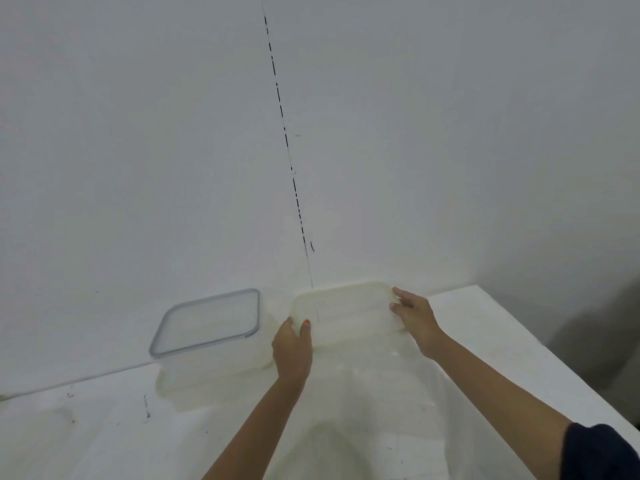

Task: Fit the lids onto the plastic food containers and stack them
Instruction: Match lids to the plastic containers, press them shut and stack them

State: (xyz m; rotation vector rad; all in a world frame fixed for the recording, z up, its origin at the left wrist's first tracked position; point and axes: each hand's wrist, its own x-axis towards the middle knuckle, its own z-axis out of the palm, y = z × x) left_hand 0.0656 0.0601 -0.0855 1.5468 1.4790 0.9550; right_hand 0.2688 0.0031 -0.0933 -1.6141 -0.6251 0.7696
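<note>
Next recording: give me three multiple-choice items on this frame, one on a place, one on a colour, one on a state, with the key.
1. Where does the lidded container stand relative to the pale lid?
A. To the person's left of it
B. To the person's right of it
C. On top of it

2. What colour is the rim of the lidded container's lid?
A. Red
B. Grey-blue
C. Green

3. What are the left hand and right hand doing?
A. They hang idle
B. They lie flat on the table
C. They hold the pale lid at opposite ends

Key:
1 A, it stands left of the held lid.
2 B, a grey-blue band frames the clear lid.
3 C, each hand's fingers clasp one end.
</note>
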